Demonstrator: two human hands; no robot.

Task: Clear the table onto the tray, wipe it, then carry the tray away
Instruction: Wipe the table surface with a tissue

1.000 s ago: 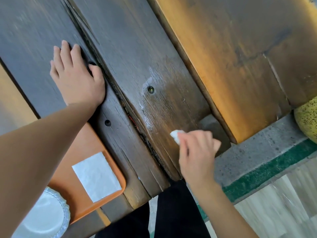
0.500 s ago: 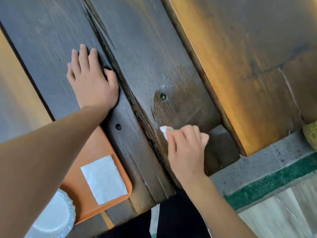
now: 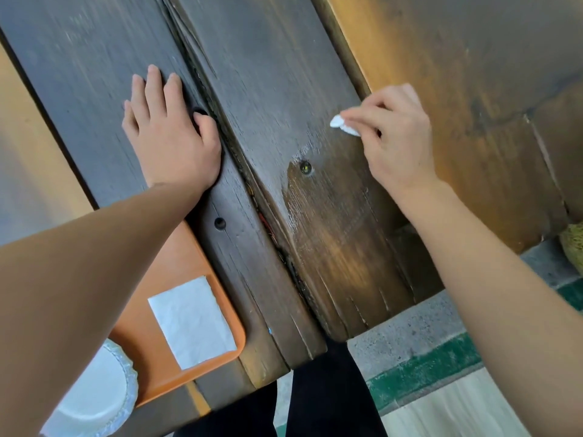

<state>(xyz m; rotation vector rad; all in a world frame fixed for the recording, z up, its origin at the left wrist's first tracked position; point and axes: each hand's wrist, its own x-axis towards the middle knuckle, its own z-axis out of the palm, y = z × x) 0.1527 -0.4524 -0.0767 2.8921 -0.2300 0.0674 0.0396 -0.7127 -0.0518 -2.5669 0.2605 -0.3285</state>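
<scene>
The dark wooden plank table (image 3: 271, 77) fills the upper view. My left hand (image 3: 168, 138) lies flat on it, fingers spread, holding nothing. My right hand (image 3: 394, 137) is closed on a small white wad of tissue (image 3: 342, 125), pressed against the right plank above a wet, shiny patch (image 3: 318, 222). At the lower left, partly under my left forearm, the orange tray (image 3: 186, 257) carries a flat white napkin (image 3: 192, 321) and a white paper plate (image 3: 91, 395).
A gap with cracked wood (image 3: 249, 187) runs between the two planks. An orange-brown bench board (image 3: 467, 99) lies to the right. Below the table edge are my dark trousers (image 3: 321, 398), a grey concrete kerb (image 3: 403, 329) with a green stripe (image 3: 422, 373), and a yellowish object (image 3: 572, 244) at the right edge.
My right hand has swept the tissue from the table's near edge up and away along the right plank, leaving a wet streak. My left hand stays flat in place.
</scene>
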